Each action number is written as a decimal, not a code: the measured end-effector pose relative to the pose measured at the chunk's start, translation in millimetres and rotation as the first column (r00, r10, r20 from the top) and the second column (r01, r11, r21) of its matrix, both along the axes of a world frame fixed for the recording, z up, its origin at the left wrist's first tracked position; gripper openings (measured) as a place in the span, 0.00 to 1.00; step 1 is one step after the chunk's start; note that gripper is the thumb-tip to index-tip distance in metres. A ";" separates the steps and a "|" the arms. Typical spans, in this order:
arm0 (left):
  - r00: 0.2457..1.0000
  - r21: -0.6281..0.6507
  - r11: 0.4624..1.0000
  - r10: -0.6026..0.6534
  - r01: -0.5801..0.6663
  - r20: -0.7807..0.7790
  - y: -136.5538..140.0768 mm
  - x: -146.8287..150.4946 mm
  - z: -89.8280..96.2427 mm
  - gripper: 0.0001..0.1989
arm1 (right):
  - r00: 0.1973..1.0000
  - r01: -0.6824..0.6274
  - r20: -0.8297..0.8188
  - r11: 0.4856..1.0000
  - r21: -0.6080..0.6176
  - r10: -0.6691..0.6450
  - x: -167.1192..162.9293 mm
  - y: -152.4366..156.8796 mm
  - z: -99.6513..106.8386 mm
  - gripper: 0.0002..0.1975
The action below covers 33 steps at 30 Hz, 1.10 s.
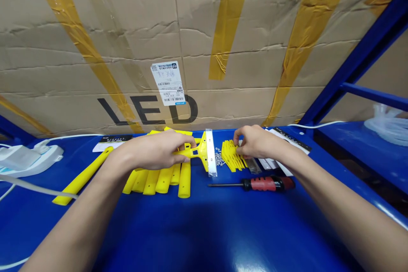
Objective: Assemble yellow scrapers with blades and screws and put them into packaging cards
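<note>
My left hand [159, 151] is closed round the neck of a yellow scraper [200, 152], which it holds level above the blue shelf. A silver blade [210, 153] in clear wrapping lies across the scraper's wide end. My right hand [255, 141] has thumb and fingers pinched at the right end of a row of thin yellow plastic plates [231, 156]; its fingertips partly hide the plate they grip. Small silver screws [218, 157] lie loose between the scraper and the plates. Several yellow tube handles [164, 180] lie side by side below my left hand.
A screwdriver [267, 184] with a red and black handle lies nearest me. One yellow handle [83, 176] lies apart at left, by a white power strip [47, 159] and cables. Printed cards [291, 142] lie at right. A big taped carton [197, 42] stands behind the blue shelf [204, 229].
</note>
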<state>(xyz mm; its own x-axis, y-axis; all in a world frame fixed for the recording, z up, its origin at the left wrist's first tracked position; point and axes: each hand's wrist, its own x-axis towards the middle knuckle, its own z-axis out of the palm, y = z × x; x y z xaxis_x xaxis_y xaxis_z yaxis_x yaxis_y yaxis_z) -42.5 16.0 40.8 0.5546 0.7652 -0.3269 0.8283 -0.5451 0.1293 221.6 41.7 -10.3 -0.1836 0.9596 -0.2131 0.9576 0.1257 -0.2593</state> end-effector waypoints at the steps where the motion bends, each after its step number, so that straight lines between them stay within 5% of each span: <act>1: 1.000 0.000 1.000 0.000 0.000 0.000 -0.2 0.4 0.0 0.23 | 1.000 0.001 0.005 1.000 -0.005 -0.001 -0.3 -0.6 0.9 0.13; 11: 1.000 -0.007 1.000 -0.016 0.016 0.005 -3.3 4.5 1.4 0.22 | 1.000 -0.005 0.003 1.000 -0.011 0.005 0.6 -0.4 -2.3 0.22; 19: 1.000 -0.010 1.000 -0.026 0.026 0.010 -5.4 5.6 1.7 0.21 | 0.991 0.003 -0.134 0.996 0.086 0.008 9.0 -9.9 27.4 0.02; 22: 1.000 -0.014 1.000 -0.020 0.020 0.013 -6.1 6.5 2.4 0.23 | 0.977 0.037 -0.215 0.984 0.173 0.001 11.3 -11.6 33.7 0.07; 26: 1.000 -0.008 1.000 -0.027 0.027 0.015 -7.8 7.2 3.9 0.22 | 0.835 0.111 -0.548 0.990 0.092 -0.043 11.2 -9.3 27.6 0.30; 30: 1.000 0.001 1.000 -0.026 0.026 0.006 -8.7 5.6 4.3 0.23 | 0.724 0.106 -0.686 0.994 0.004 -0.074 7.4 -8.3 21.8 0.16; 33: 1.000 0.002 1.000 -0.017 0.017 -0.001 -9.0 4.7 4.3 0.24 | 0.677 0.070 -0.735 0.998 0.005 -0.043 5.8 -9.1 21.6 0.15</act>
